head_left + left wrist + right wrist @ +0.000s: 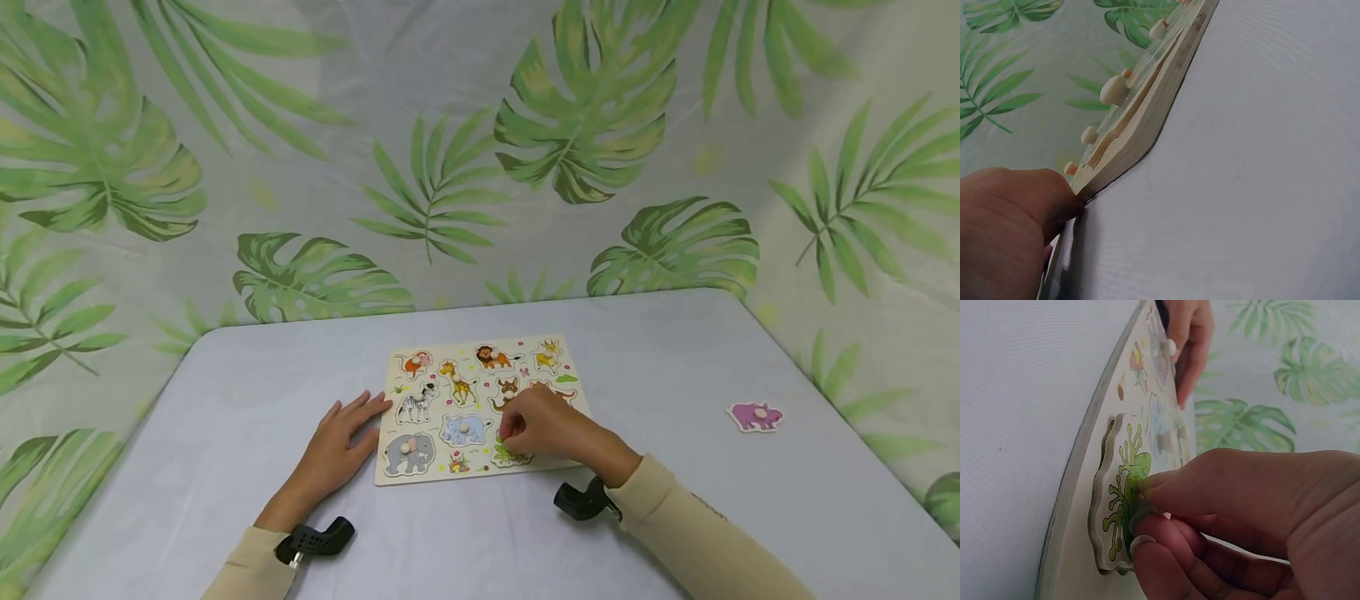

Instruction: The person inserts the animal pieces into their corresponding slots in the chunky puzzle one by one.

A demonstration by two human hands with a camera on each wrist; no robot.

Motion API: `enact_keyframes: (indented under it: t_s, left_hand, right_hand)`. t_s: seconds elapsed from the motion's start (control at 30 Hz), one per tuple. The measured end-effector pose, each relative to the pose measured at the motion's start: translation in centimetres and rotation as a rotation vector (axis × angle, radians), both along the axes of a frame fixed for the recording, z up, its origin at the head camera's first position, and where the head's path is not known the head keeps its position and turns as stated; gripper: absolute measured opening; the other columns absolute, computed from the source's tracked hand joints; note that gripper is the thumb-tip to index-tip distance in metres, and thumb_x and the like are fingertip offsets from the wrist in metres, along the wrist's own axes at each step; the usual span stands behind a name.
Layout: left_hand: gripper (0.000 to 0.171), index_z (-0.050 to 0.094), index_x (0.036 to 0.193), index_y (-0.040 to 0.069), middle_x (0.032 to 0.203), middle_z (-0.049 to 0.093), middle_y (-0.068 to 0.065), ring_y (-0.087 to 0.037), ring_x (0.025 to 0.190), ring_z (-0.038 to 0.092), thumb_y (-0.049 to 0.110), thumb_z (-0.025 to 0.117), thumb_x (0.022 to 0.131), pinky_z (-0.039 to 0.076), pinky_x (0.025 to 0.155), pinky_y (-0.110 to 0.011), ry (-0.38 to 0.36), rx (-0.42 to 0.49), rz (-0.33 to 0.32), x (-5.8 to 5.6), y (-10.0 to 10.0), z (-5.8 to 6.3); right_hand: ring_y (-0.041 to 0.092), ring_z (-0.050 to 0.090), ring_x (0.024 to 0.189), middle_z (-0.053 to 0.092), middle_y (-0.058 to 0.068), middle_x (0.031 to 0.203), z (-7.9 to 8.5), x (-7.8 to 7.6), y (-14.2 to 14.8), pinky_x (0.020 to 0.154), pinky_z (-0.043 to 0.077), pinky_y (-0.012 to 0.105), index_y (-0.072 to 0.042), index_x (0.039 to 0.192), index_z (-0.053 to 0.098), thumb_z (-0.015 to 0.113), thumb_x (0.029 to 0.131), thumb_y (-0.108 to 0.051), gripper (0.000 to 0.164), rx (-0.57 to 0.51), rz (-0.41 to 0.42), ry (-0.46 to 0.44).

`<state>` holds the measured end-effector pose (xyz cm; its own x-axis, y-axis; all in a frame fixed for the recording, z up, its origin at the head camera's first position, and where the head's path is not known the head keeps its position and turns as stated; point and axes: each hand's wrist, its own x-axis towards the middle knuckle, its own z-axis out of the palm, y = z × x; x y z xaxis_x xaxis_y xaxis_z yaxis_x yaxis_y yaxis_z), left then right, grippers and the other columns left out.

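My right hand [551, 427] pinches the green frog puzzle piece [1124, 494] between thumb and fingers; its knob is hidden behind them. The frog piece sits at its recess near the front edge of the wooden peg puzzle board [446, 352], its rim standing a little above the surface in the right wrist view. Fairly straight fingers of my left hand [339, 446] touch the board's left edge. Around them on the board lie an elephant piece [409, 454], a blue rhino piece [463, 430], a zebra piece [417, 404] and a giraffe piece [457, 383].
A purple hippo piece [756, 417] lies apart on the white table [660, 358], to the right of the board. Along the board's far side are a lion piece [495, 357] and several other animals. A leaf-print cloth [435, 192] hangs behind the table.
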<state>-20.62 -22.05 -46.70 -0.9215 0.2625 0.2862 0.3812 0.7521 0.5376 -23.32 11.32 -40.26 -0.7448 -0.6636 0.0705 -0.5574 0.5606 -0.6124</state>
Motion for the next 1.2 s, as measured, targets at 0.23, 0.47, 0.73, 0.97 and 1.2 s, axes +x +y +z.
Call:
enact_keyframes:
  t_s: [0.23, 0.47, 0.73, 0.97, 1.2]
  left_hand:
    - [0.042, 0.057, 0.135, 0.012, 0.144, 0.049, -0.008, -0.032, 0.139, 0.035, 0.01, 0.061, 0.093, 0.012, 0.116, -0.056, -0.003, -0.001, -0.001, 0.04, 0.09, 0.13]
    - [0.042, 0.057, 0.135, 0.011, 0.143, 0.05, -0.009, -0.032, 0.138, 0.036, 0.009, 0.061, 0.093, 0.013, 0.116, -0.056, 0.004, -0.001, 0.001, 0.05, 0.18, 0.28]
    - [0.042, 0.057, 0.134, 0.01, 0.143, 0.05, -0.01, -0.033, 0.138, 0.036, 0.009, 0.061, 0.093, 0.013, 0.115, -0.057, 0.012, 0.0, -0.01, 0.13, 0.16, 0.24]
    - [0.042, 0.058, 0.133, 0.01, 0.141, 0.051, -0.011, -0.035, 0.137, 0.038, 0.007, 0.062, 0.091, 0.014, 0.114, -0.059, 0.022, 0.002, -0.001, 0.24, 0.09, 0.32]
    - [0.042, 0.059, 0.133, 0.011, 0.141, 0.052, -0.01, -0.035, 0.136, 0.039, 0.008, 0.063, 0.091, 0.015, 0.114, -0.059, 0.034, 0.005, 0.002, 0.18, 0.17, 0.09]
  right_hand:
    - [0.003, 0.053, 0.06, 0.06, -0.012, 0.065, -0.17, 0.04, -0.06, 0.056, 0.048, 0.02, -0.015, 0.069, 0.068, 0.072, 0.075, -0.002, 0.015, 0.031, -0.013, 0.023]
    - [0.003, 0.054, 0.061, 0.06, -0.012, 0.067, -0.25, 0.12, -0.09, 0.056, 0.049, 0.021, -0.015, 0.07, 0.069, 0.072, 0.075, -0.002, 0.014, 0.05, -0.029, 0.025]
    - [0.004, 0.054, 0.062, 0.061, -0.01, 0.068, -0.33, 0.21, -0.23, 0.056, 0.048, 0.021, -0.013, 0.07, 0.069, 0.071, 0.075, 0.0, 0.015, 0.049, -0.044, -0.002]
    - [0.005, 0.052, 0.062, 0.059, -0.009, 0.068, -0.42, 0.22, -0.3, 0.057, 0.047, 0.02, -0.012, 0.07, 0.068, 0.069, 0.076, 0.002, 0.015, 0.027, -0.027, -0.013]
    - [0.004, 0.052, 0.062, 0.059, -0.009, 0.069, -0.42, 0.25, -0.11, 0.057, 0.047, 0.02, -0.013, 0.071, 0.066, 0.07, 0.076, 0.002, 0.016, 0.026, -0.021, -0.019]
